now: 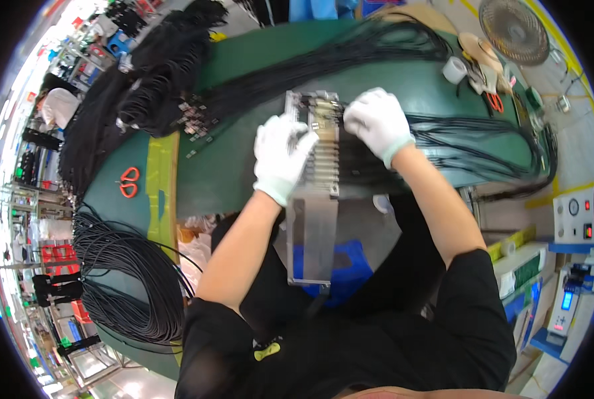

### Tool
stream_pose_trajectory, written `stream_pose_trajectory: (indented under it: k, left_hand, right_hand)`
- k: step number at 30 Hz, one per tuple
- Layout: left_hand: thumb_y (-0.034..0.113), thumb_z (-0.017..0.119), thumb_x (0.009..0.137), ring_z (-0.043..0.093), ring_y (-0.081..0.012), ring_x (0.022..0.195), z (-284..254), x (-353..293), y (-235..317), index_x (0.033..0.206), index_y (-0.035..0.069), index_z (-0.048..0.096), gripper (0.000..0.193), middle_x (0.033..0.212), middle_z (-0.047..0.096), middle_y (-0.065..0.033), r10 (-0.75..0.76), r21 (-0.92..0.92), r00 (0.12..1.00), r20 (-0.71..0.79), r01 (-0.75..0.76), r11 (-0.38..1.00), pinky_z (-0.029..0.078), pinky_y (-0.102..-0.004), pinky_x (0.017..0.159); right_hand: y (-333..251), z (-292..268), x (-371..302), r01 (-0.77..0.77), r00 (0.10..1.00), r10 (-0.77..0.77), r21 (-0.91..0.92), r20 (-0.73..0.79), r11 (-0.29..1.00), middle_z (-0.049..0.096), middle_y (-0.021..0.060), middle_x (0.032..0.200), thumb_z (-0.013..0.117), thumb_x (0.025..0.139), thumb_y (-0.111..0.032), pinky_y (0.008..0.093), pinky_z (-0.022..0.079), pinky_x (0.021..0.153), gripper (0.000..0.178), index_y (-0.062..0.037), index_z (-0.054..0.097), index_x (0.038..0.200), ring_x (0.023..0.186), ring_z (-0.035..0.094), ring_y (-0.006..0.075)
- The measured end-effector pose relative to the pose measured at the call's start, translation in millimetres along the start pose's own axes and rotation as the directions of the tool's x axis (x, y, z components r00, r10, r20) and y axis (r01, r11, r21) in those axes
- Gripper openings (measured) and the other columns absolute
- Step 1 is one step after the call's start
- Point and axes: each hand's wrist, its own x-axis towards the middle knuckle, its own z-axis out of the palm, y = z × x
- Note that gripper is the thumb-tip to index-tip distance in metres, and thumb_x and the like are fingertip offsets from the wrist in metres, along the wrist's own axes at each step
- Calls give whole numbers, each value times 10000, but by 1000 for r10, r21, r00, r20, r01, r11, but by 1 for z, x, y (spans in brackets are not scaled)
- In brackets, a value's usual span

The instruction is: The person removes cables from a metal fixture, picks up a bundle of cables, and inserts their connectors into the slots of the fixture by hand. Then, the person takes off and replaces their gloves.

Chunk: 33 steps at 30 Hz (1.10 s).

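Observation:
A long narrow metal fixture (326, 169) with a row of slots lies across the front of the green table, and several cable ends sit in it. My left hand (278, 158), in a white glove, rests at the fixture's left side, thumb and fingers apart and bent toward the slots. At the upper right of the fixture, my gloved right hand (379, 122) is closed, its fingertips pinched at a black cable; the exact grip is partly hidden. Black cables (470, 143) stretch from the fixture toward the right. A clear plate (313, 236) extends from the fixture's near end over my lap.
Long black cables (323, 63) cross the far table, their connector ends (194, 118) bunched at left. A coiled cable bundle (134, 282) lies at near left. Orange-handled scissors (130, 182) sit beside a yellow strip (160, 176). A white tape roll (454, 70) and fan (514, 30) stand far right.

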Motion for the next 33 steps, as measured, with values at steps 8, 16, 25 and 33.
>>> stream_pose_trajectory:
  k: [8,16,25,33]
  left_hand:
    - [217,743,785,519,-322,1193,7,-11,0,832,102,680,139,1195,627,-98,197,0,980,6,-197,980,280,-529,1094]
    - [212,715,806,597,-296,1079,-1,-1,-14,675,77,655,198,1042,706,-93,-107,-240,989,-99,80,967,332,-510,1057]
    - [318,638,866,624,-231,1030,-3,-3,-26,943,143,711,205,1038,702,-30,-192,-37,981,25,193,981,335,-468,1053]
    - [293,602,892,623,-246,1056,-2,-11,-32,1035,143,704,231,1075,699,-47,-212,-47,975,64,215,976,317,-494,1079]
  right_hand:
    - [-37,5,-11,-75,984,6,380,180,922,672,77,827,752,743,-253,398,463,746,222,-107,666,885,804,602,303]
    - [-8,-5,-8,-170,975,96,393,201,904,698,84,807,699,798,-216,409,502,730,126,-101,686,847,774,629,311]
    - [-4,5,-11,-206,956,146,228,253,952,689,90,800,650,835,-270,432,492,767,142,-132,686,846,820,624,325]
    - [14,12,-18,-201,970,160,236,184,951,653,83,795,664,819,-201,409,473,758,99,-103,653,813,807,589,313]
